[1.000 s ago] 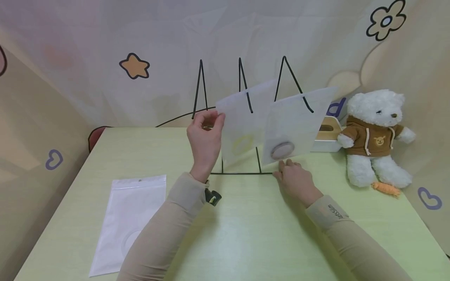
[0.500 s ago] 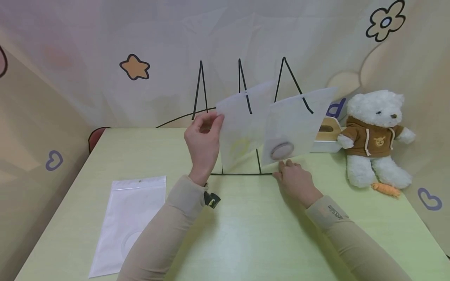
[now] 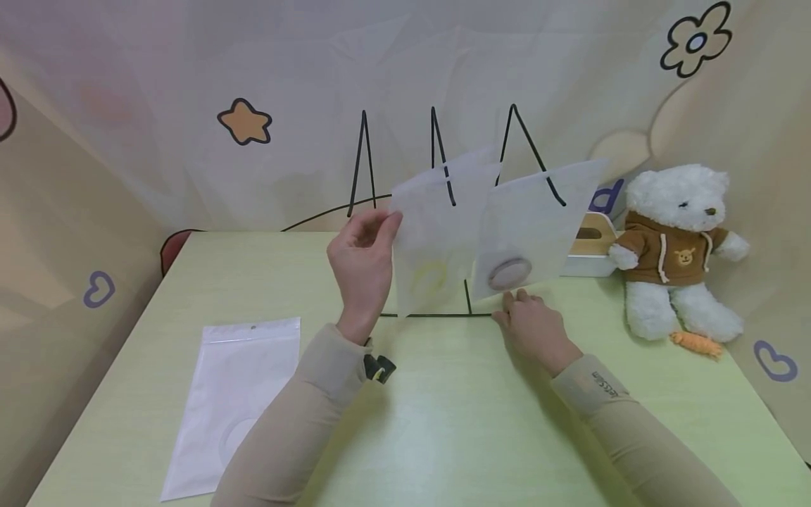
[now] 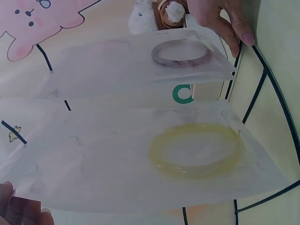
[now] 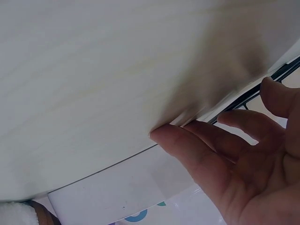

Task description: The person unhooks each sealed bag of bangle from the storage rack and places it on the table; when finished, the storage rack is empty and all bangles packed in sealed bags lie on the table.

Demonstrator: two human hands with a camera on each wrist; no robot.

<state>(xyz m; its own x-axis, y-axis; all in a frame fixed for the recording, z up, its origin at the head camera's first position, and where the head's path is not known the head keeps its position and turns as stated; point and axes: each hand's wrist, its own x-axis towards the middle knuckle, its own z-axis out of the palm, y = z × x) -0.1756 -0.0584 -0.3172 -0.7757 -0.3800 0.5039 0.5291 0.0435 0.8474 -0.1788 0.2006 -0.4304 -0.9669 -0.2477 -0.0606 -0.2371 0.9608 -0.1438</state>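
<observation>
translucent bag with oval yellow ring, hung from the middle hook of a black wire rack; left hand pinches the bag's edge. right hand, fingers loosely extended, gripping nothing, rests at the rack's base.

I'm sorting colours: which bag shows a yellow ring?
The hanging bag the left hand holds; the other hanging bag shows a greyish ring, the flat bag a whitish one.

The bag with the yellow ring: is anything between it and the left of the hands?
Nothing visible: the left hand pinches the left edge of the bag, which hangs on the middle hook.
</observation>
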